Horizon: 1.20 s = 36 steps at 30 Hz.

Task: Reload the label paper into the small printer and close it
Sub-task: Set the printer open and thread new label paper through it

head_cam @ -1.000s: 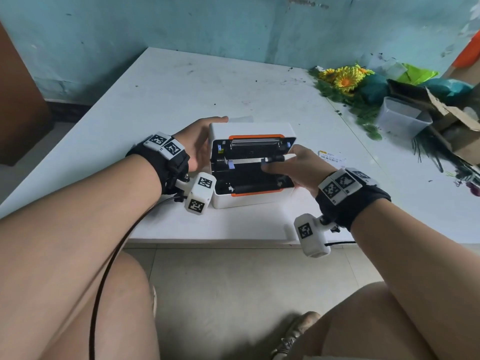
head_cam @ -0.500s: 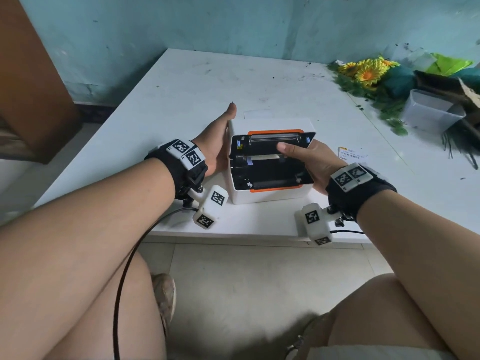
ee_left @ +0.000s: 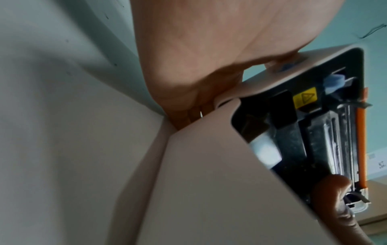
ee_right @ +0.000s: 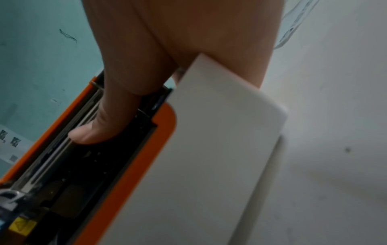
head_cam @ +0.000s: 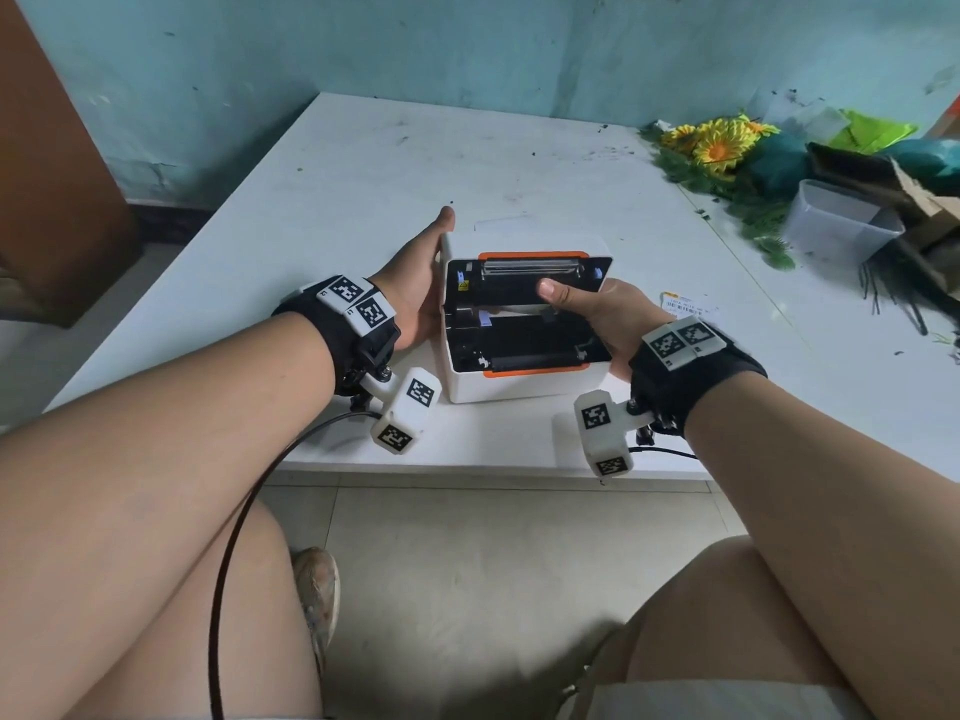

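A small white printer [head_cam: 519,387] with orange trim stands open near the table's front edge, its lid tilted back. A white strip of label paper [head_cam: 511,310] lies across the black bay. My left hand [head_cam: 415,288] lies flat against the printer's left side, one finger stretched past the back corner. My right hand [head_cam: 597,314] grips the right side, with its thumb [head_cam: 550,291] reaching into the bay below the print head. The right wrist view shows that thumb [ee_right: 100,129] pressed beside the metal bar. In the left wrist view my palm [ee_left: 209,41] meets the lid's edge.
A printed label strip [head_cam: 685,304] lies on the white table [head_cam: 467,148] just right of the printer. Artificial sunflowers [head_cam: 717,142], a clear plastic tub [head_cam: 836,226] and torn cardboard [head_cam: 924,200] crowd the far right. The table's front edge runs under my wrists.
My right hand has drawn back from over the bay to the printer's right side, leaving only the thumb inside. My left hand has flattened along the left side. The printer stays put.
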Each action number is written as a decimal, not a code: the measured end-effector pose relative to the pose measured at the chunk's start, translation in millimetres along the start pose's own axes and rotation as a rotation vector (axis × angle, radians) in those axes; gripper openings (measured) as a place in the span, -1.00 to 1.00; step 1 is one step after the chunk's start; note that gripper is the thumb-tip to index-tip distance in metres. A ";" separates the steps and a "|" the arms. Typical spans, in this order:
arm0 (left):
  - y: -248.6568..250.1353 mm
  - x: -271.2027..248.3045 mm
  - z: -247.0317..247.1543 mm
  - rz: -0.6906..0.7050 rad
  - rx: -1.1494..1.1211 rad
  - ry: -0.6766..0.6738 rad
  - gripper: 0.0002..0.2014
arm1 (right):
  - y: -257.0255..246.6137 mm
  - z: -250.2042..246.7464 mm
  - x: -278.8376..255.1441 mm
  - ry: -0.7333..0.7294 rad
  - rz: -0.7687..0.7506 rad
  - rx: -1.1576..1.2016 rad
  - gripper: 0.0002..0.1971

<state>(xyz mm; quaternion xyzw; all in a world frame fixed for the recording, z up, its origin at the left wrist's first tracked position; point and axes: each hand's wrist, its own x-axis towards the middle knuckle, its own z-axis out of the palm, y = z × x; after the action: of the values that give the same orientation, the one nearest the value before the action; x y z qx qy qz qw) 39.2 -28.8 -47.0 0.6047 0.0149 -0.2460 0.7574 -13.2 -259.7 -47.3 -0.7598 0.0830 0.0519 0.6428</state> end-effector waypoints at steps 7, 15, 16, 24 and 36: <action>-3.5 39.0 -18.8 -0.023 0.057 0.223 -0.09 | 1.5 14.6 -3.9 0.139 -0.035 0.017 -0.68; 6.0 0.2 13.5 0.079 0.114 0.123 -0.30 | -0.6 35.0 0.0 0.231 -0.038 0.092 -0.45; 5.8 0.5 11.2 0.070 0.105 0.115 -0.41 | -3.0 35.6 -0.8 0.225 -0.028 0.089 -0.46; 1.3 10.6 2.3 0.032 0.046 0.125 -0.11 | -25.3 32.6 -22.9 0.177 0.008 0.056 -0.68; 2.1 10.7 -0.2 0.068 0.011 0.179 -0.09 | -21.5 37.1 -23.6 0.180 0.015 0.099 -0.63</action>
<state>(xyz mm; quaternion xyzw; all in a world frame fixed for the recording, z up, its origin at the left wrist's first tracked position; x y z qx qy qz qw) 49.5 -32.1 -48.6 0.6286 0.0606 -0.1651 0.7576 -31.1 -218.3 -28.3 -0.7279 0.1486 -0.0157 0.6692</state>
